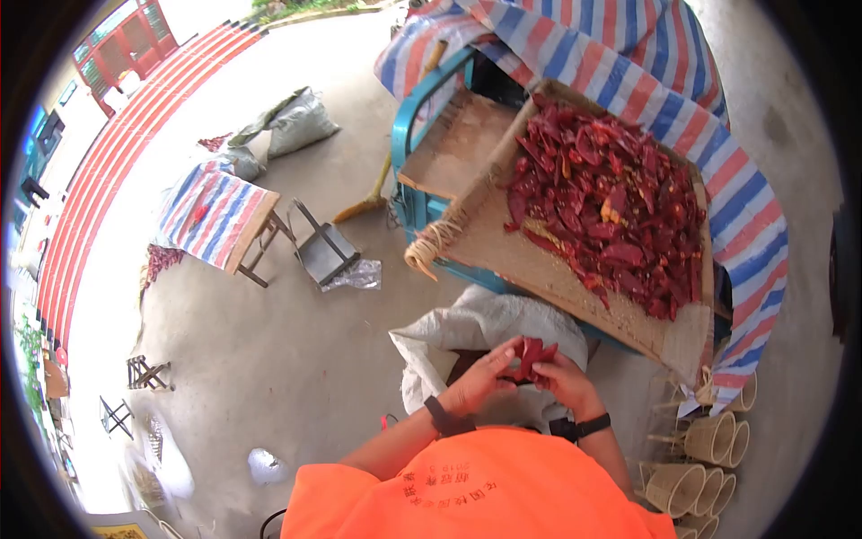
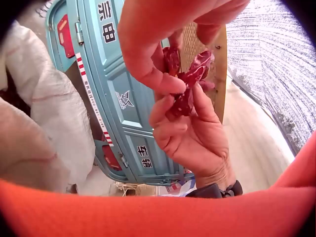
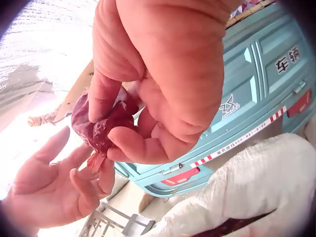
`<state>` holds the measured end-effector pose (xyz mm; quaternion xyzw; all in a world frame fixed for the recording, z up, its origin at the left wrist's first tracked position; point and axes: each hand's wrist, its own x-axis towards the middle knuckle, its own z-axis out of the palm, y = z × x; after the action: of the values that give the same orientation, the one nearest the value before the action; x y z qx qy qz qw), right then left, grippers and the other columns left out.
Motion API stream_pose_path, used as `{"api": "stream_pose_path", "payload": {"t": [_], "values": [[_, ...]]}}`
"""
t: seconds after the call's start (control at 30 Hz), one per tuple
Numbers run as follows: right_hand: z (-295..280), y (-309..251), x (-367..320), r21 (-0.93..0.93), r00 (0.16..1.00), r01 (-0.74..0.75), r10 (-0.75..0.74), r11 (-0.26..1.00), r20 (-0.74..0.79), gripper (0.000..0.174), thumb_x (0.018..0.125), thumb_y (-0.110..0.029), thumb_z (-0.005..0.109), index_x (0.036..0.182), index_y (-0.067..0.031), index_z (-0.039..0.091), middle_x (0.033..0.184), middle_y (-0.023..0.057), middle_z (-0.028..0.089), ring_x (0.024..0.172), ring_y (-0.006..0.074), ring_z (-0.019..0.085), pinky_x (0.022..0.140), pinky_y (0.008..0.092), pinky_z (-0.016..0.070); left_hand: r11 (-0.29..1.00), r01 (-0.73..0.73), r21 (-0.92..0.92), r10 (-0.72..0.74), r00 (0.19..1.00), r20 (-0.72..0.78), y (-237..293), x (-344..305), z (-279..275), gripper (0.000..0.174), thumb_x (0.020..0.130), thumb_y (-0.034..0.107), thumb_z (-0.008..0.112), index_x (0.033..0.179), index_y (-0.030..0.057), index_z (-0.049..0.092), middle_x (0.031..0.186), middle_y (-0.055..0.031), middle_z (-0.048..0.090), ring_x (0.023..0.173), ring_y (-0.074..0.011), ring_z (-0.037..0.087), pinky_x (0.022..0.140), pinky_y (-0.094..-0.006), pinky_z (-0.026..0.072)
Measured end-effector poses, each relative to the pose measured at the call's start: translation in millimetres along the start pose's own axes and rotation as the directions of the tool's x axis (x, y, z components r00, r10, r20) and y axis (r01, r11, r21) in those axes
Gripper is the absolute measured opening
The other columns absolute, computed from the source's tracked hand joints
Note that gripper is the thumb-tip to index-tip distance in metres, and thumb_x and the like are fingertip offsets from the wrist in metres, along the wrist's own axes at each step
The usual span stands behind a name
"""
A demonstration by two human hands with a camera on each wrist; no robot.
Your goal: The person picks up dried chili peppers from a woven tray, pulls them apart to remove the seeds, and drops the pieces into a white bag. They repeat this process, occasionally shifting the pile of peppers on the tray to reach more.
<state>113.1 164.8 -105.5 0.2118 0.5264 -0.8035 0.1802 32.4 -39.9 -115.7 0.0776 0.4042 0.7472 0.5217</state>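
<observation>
Both hands meet over the mouth of a white woven sack (image 1: 422,346), around a dark red dried pepper (image 1: 535,356). The left hand (image 1: 485,382) pinches the pepper between thumb and fingers on its left side. From the other side the right hand (image 1: 567,382) pinches it too. In the left wrist view the pepper (image 2: 183,101) looks split or folded, with pale specks on it. The right wrist view shows the right hand (image 3: 163,74) gripping the pepper (image 3: 106,121), with the left hand (image 3: 54,192) below it, fingers partly curled.
A woven tray (image 1: 539,269) heaped with red peppers (image 1: 620,198) rests on a teal cart (image 1: 413,135), beside a striped sheet (image 1: 754,216). At left are a small table (image 1: 215,216), metal stool (image 1: 328,251), broom (image 1: 364,205) and sacks (image 1: 301,124). Baskets (image 1: 673,490) stand at lower right.
</observation>
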Motion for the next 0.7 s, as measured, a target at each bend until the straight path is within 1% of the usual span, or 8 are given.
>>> {"api": "stream_pose_path", "payload": {"t": [0.1,0.17,0.23,0.37,0.4,0.5,0.6,0.7], "values": [[9.7,-2.4,-2.2,0.038,1.000,-0.013,0.013,0.999,-0.005,0.032,0.090,-0.022,0.064,0.119,-0.0119,0.055,0.100,-0.0015,0.064,0.083,0.0070,0.059,0.068,0.0223,0.0469,0.996,-0.076,-0.051,0.065,0.981,-0.185,-15.3,11.5,-9.2,0.039,0.100,0.032,0.050,0.135,0.0141,0.046,0.119,-0.0031,0.059,0.091,-0.0151,0.062,0.080,-0.0285,0.0491],[3.9,5.7,5.2,0.047,0.998,-0.004,0.001,0.999,0.063,0.031,0.090,-0.022,0.065,0.118,-0.0114,0.057,0.099,-0.0018,0.064,0.082,0.0065,0.058,0.067,0.0217,0.0463,0.982,-0.132,-0.138,0.089,0.955,-0.282,-24.6,18.7,-22.2,0.021,0.098,0.015,0.052,0.119,0.0117,0.054,0.103,-0.0011,0.065,0.081,-0.0088,0.061,0.071,-0.0230,0.0491],[6.9,2.1,1.1,0.056,1.000,0.000,-0.001,0.998,0.018,0.032,0.090,-0.020,0.064,0.120,-0.0116,0.056,0.101,-0.0002,0.065,0.084,0.0070,0.059,0.068,0.0222,0.0475,0.986,-0.165,-0.038,0.140,0.921,-0.362,-20.8,19.1,-27.9,0.015,0.096,0.009,0.053,0.111,0.0115,0.055,0.096,-0.0005,0.065,0.079,-0.0078,0.061,0.068,-0.0212,0.0490],[-0.3,2.6,-4.7,0.078,0.999,0.020,-0.017,0.997,-0.036,0.032,0.090,-0.019,0.064,0.120,-0.0114,0.056,0.102,0.0013,0.066,0.084,0.0075,0.059,0.071,0.0225,0.0470,0.993,-0.110,0.045,0.119,0.919,-0.376,-23.8,14.6,-33.9,0.014,0.095,0.008,0.054,0.108,0.0105,0.056,0.094,0.0006,0.064,0.080,-0.0075,0.060,0.069,-0.0216,0.0486],[-1.2,3.5,-4.9,0.095,0.999,0.021,-0.016,0.995,-0.052,0.032,0.090,-0.019,0.064,0.120,-0.0111,0.056,0.102,0.0015,0.066,0.084,0.0077,0.059,0.070,0.0224,0.0467,0.996,-0.055,0.069,0.076,0.936,-0.345,-27.0,14.6,-39.7,0.020,0.094,0.010,0.056,0.114,0.0096,0.056,0.097,-0.0001,0.063,0.084,-0.0089,0.060,0.070,-0.0221,0.0476],[-1.9,8.1,-5.6,0.125,0.995,0.027,-0.014,0.992,-0.102,0.031,0.090,-0.019,0.064,0.119,-0.0104,0.056,0.101,0.0018,0.066,0.084,0.0080,0.058,0.070,0.0223,0.0460,0.967,0.099,0.234,-0.006,0.929,-0.369,-37.2,12.1,-43.3,0.030,0.093,0.010,0.059,0.122,0.0075,0.054,0.107,-0.0033,0.063,0.090,-0.0103,0.061,0.074,-0.0233,0.0477],[-0.7,10.5,-3.3,0.068,0.989,0.034,-0.024,0.997,-0.145,0.028,0.090,-0.019,0.064,0.116,-0.0099,0.058,0.100,0.0015,0.066,0.084,0.0079,0.058,0.071,0.0229,0.0461,0.971,0.132,0.201,-0.059,0.941,-0.333,-11.7,6.0,-16.8,0.037,0.092,0.015,0.062,0.127,0.0074,0.052,0.110,-0.0040,0.062,0.092,-0.0095,0.059,0.074,-0.0243,0.0471],[6.3,12.4,0.7,-0.073,0.989,0.043,-0.053,0.996,-0.140,0.025,0.090,-0.019,0.065,0.112,-0.0089,0.060,0.099,0.0013,0.065,0.085,0.0083,0.058,0.073,0.0237,0.0468,0.961,-0.046,0.271,0.095,0.981,-0.168,-3.2,8.8,-0.7,0.032,0.095,0.017,0.060,0.125,0.0078,0.054,0.108,-0.0031,0.063,0.089,-0.0089,0.060,0.073,-0.0226,0.0465]]}}
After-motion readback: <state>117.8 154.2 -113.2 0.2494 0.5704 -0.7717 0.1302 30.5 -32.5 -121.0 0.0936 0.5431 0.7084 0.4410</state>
